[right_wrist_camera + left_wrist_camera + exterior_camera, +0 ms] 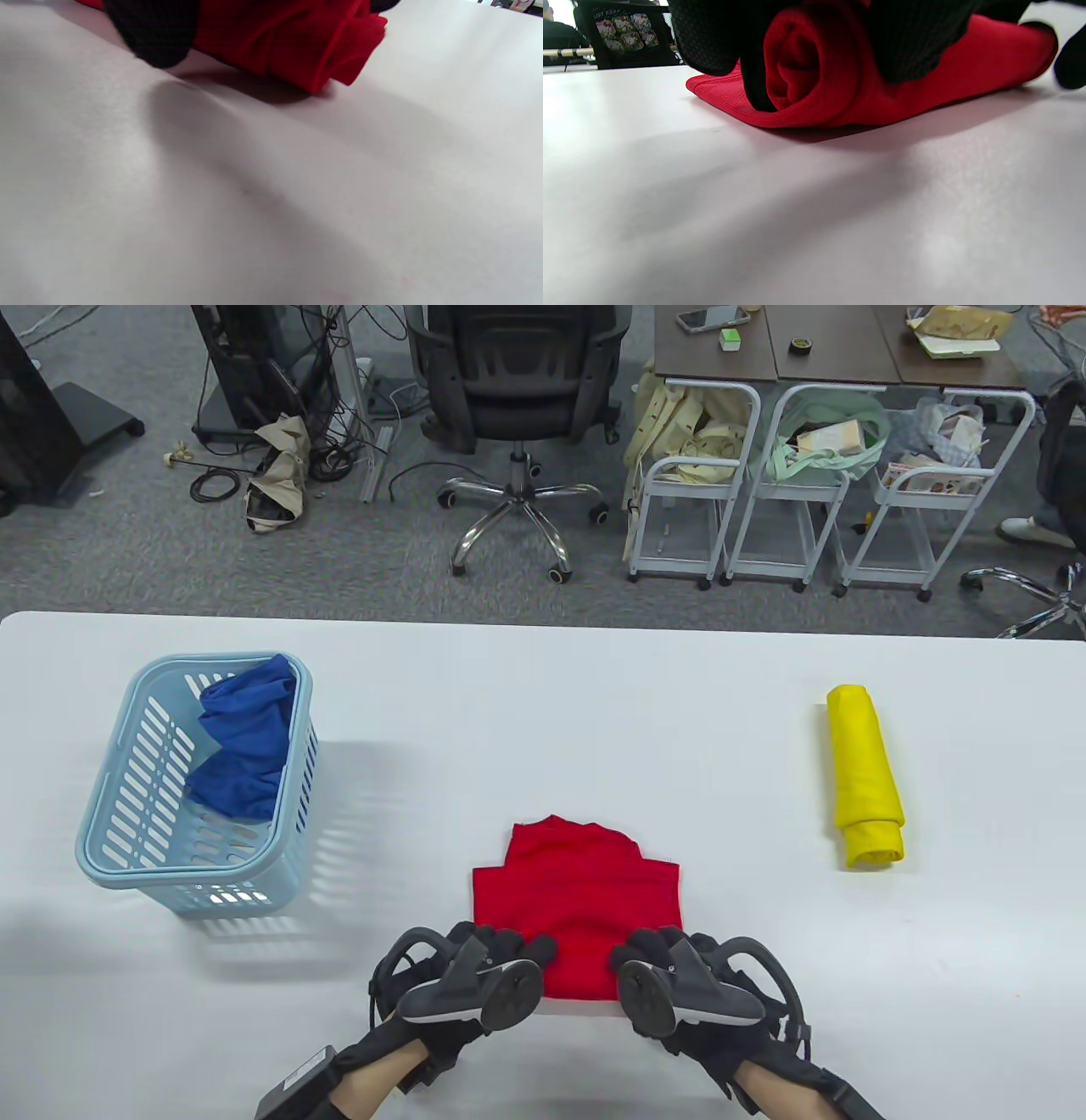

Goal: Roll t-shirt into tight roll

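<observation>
— What is being shown between the two gloved hands?

— A red t-shirt (577, 891) is being held on the white table (543, 687), partly rolled. The rolled end is lying under both hands at the near edge, while the flat, unrolled part is stretching away beyond the fingertips.

— How is the left hand (475, 976) being used?

— Its fingers are being curled over the left end of the roll, and the fabric is being gripped. In the left wrist view the spiral of the roll (806, 72) is being seen end-on, wrapped by black fingers (712, 38).

— And the right hand (679, 984)?

— Its fingers are being curled over the right end of the roll, with the cloth being held in the same way. In the right wrist view one fingertip (152, 34) is being pressed down just beside the red folds.

— What else is being seen?

— Well beyond the left hand, a blue cloth (246, 746) is lying in a pale blue basket (110, 814). Well beyond the right hand, a yellow roll (864, 776) is lying on the table.
</observation>
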`<action>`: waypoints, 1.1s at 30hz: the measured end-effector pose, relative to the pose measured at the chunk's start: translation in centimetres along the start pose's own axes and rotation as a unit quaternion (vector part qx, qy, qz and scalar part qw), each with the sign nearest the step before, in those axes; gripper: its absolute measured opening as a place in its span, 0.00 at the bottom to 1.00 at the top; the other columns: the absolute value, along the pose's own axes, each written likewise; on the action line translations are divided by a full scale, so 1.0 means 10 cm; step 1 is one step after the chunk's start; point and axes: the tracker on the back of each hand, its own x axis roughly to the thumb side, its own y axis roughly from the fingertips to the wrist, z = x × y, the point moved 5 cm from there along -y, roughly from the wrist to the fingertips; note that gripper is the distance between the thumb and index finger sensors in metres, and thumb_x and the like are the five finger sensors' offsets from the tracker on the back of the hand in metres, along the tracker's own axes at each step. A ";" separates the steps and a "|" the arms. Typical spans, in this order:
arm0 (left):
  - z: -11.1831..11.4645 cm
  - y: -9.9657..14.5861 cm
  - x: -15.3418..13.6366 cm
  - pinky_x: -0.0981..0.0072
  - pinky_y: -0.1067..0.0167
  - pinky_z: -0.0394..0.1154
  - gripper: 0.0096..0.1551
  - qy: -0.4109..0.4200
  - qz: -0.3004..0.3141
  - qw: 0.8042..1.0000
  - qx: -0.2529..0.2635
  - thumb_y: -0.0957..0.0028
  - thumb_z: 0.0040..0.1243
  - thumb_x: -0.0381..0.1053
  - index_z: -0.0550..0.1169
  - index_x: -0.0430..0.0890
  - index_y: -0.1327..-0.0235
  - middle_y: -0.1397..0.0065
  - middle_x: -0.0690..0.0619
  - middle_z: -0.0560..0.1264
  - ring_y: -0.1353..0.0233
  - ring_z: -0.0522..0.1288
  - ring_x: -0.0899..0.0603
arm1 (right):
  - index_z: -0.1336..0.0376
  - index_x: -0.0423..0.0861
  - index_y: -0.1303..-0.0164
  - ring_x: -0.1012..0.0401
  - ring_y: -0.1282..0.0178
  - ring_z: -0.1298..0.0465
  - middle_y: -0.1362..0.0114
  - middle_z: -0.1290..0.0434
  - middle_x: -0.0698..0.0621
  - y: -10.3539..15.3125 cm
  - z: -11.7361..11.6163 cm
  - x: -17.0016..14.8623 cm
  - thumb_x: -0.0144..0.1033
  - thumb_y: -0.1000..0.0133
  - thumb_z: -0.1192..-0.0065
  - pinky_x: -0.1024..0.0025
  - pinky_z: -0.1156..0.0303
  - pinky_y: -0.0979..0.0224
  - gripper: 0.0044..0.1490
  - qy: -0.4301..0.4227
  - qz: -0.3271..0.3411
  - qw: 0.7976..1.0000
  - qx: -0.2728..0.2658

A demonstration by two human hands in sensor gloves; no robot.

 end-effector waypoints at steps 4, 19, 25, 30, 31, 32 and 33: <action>0.01 0.01 0.04 0.43 0.29 0.71 0.34 -0.054 0.003 0.999 -0.002 0.45 0.55 0.58 0.66 0.63 0.21 0.28 0.50 0.78 0.33 0.79 0.42 | 0.53 0.56 0.16 0.50 0.15 0.38 0.13 0.46 0.52 -0.03 0.03 -0.08 0.48 0.33 0.43 0.46 0.41 0.21 0.37 -0.062 0.008 0.998 -0.001; 0.02 -0.01 -0.11 0.46 0.32 0.73 0.35 0.070 -0.004 0.997 -0.014 0.45 0.52 0.61 0.69 0.53 0.23 0.36 0.52 0.82 0.41 0.82 0.45 | 0.56 0.47 0.13 0.50 0.23 0.33 0.17 0.43 0.45 -0.04 -0.08 -0.28 0.48 0.32 0.54 0.49 0.37 0.25 0.39 -0.205 0.047 0.977 0.040; 0.05 -0.03 -0.28 0.47 0.36 0.76 0.33 0.150 -0.016 0.988 -0.025 0.44 0.49 0.59 0.71 0.51 0.25 0.42 0.52 0.85 0.48 0.84 0.46 | 0.60 0.57 0.11 0.50 0.21 0.36 0.14 0.47 0.48 -0.03 -0.08 -0.29 0.53 0.31 0.56 0.48 0.39 0.23 0.39 -0.208 0.040 0.977 0.033; 0.08 -0.03 -0.40 0.50 0.37 0.78 0.31 0.186 -0.020 0.982 -0.030 0.44 0.48 0.59 0.74 0.54 0.27 0.47 0.54 0.87 0.53 0.86 0.48 | 0.65 0.58 0.11 0.46 0.16 0.44 0.12 0.54 0.44 -0.01 -0.07 -0.40 0.57 0.33 0.56 0.44 0.44 0.21 0.44 -0.160 -0.005 0.987 0.016; 0.08 -0.03 -0.43 0.50 0.38 0.78 0.30 0.192 -0.021 0.981 -0.029 0.44 0.49 0.60 0.75 0.55 0.28 0.48 0.54 0.88 0.53 0.86 0.48 | 0.63 0.60 0.11 0.46 0.15 0.44 0.11 0.55 0.44 -0.01 -0.07 -0.42 0.56 0.33 0.55 0.44 0.44 0.21 0.42 -0.161 -0.008 0.987 0.013; 0.07 -0.03 -0.44 0.49 0.38 0.78 0.30 0.186 -0.025 0.982 -0.027 0.44 0.50 0.61 0.75 0.55 0.29 0.49 0.55 0.88 0.54 0.86 0.47 | 0.61 0.61 0.11 0.46 0.16 0.43 0.11 0.53 0.46 -0.01 -0.06 -0.44 0.55 0.33 0.54 0.44 0.44 0.21 0.41 -0.169 -0.005 0.986 0.010; 0.05 -0.02 -0.44 0.48 0.38 0.78 0.31 0.160 -0.027 0.986 -0.021 0.44 0.50 0.61 0.76 0.55 0.29 0.50 0.55 0.88 0.54 0.86 0.46 | 0.59 0.60 0.11 0.46 0.16 0.42 0.11 0.52 0.47 -0.01 -0.06 -0.43 0.53 0.32 0.53 0.44 0.43 0.21 0.40 -0.180 -0.002 0.984 0.008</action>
